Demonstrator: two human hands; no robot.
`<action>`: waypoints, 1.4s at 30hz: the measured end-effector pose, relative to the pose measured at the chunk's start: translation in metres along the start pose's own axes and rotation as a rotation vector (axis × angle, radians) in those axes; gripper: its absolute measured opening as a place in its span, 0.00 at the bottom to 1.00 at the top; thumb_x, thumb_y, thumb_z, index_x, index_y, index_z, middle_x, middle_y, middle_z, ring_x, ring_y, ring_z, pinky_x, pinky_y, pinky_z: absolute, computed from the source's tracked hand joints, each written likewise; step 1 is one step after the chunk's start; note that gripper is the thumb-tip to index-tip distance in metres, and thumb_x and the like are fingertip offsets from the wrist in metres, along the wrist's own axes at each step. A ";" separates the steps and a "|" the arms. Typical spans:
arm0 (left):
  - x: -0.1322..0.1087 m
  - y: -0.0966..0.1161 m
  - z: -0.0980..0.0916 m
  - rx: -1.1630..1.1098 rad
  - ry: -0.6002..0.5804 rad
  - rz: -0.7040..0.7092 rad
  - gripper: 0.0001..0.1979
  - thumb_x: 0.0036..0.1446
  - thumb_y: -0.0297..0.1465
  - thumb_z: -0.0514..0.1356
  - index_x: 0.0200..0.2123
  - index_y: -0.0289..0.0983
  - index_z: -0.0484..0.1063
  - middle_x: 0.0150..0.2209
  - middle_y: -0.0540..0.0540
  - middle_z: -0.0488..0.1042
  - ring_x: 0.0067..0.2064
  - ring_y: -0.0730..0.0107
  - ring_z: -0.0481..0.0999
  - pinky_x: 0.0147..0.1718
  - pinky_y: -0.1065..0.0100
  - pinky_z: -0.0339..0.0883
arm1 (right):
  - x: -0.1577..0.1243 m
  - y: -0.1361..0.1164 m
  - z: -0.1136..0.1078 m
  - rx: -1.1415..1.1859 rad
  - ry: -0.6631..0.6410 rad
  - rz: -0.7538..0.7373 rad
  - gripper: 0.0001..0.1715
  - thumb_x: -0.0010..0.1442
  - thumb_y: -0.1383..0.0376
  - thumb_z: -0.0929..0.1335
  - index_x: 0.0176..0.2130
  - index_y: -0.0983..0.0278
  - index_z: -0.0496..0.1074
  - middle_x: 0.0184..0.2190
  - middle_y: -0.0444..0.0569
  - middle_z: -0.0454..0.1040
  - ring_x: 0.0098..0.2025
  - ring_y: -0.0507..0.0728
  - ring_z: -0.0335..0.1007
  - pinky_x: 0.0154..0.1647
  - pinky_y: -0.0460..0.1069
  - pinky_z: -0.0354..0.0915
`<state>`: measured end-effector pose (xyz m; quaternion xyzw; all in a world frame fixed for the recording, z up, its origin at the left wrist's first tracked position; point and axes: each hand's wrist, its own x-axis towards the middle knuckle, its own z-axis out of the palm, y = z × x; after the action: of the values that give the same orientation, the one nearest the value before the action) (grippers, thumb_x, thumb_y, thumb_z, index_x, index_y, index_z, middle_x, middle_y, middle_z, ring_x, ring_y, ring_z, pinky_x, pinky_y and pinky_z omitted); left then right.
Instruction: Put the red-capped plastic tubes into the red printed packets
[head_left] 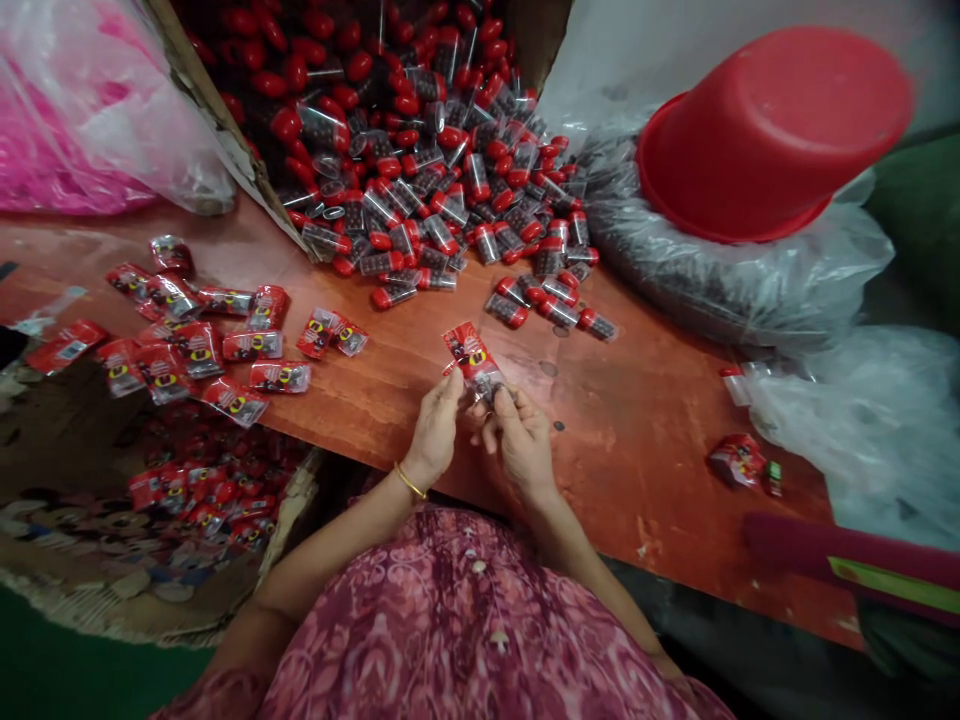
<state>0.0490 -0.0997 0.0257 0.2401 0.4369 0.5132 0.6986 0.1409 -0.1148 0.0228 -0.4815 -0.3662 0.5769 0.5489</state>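
Red packet: in ctr. of the frame, held in the air just above the near part of the surface [637, 450]; the red packet [470, 355] has red printed film, w/ something dark in its near end.
Grip, left hand: the left hand [436, 425] is grasping the red packet by its left edge, w/ fingertips only.
Grip, right hand: the right hand [525, 430] is clenched on the near end of the red packet, thumb on top.
Packs, done (my judgement): loose packs [199, 348] in the same red film lie at left of the frame, one over another; more are in the lower carton [300, 510], lower left.
Tubes, left to do (also judgement): a big heap of clear tubes [382, 262] w/ red caps and dark contents, upper ctr., spilling from the upper carton [202, 90]. These have no red film, so prob. much work remains; the one in hand looks unfinished.
Printing: packs show a yellow oval w/ dark picture and pale letters, too small to read; no brand name legible.
Barcode: one pack at far left shows a pale label w/ stripes, prob. a barcode; digits not legible.
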 end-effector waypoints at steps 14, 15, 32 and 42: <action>-0.002 -0.005 0.002 0.286 -0.003 0.151 0.20 0.47 0.47 0.61 0.23 0.32 0.71 0.15 0.54 0.63 0.16 0.81 0.59 0.14 0.76 0.52 | -0.001 0.005 0.000 -0.113 0.081 -0.087 0.17 0.56 0.51 0.65 0.35 0.62 0.65 0.13 0.34 0.61 0.11 0.45 0.55 0.10 0.41 0.53; 0.000 -0.002 0.001 0.256 0.006 0.143 0.21 0.46 0.47 0.61 0.22 0.32 0.70 0.15 0.54 0.63 0.16 0.81 0.59 0.14 0.76 0.52 | -0.001 0.006 0.000 -0.122 0.036 -0.082 0.18 0.56 0.51 0.65 0.35 0.62 0.65 0.15 0.35 0.63 0.11 0.45 0.55 0.11 0.41 0.53; 0.004 0.014 -0.005 0.008 -0.086 -0.097 0.18 0.38 0.40 0.67 0.26 0.30 0.72 0.20 0.50 0.69 0.18 0.81 0.64 0.13 0.77 0.54 | 0.000 0.001 -0.019 -0.145 -0.303 -0.006 0.22 0.52 0.51 0.69 0.41 0.62 0.70 0.25 0.43 0.76 0.20 0.49 0.68 0.27 0.47 0.69; -0.006 0.007 0.004 -0.171 -0.130 -0.182 0.23 0.37 0.45 0.67 0.28 0.30 0.74 0.17 0.55 0.62 0.15 0.86 0.56 0.11 0.79 0.46 | -0.004 0.001 -0.017 -0.144 -0.174 -0.052 0.14 0.49 0.55 0.71 0.31 0.63 0.73 0.21 0.43 0.76 0.17 0.51 0.69 0.24 0.48 0.70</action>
<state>0.0486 -0.1021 0.0353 0.1720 0.3654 0.4662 0.7871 0.1568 -0.1210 0.0177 -0.4578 -0.4654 0.5744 0.4938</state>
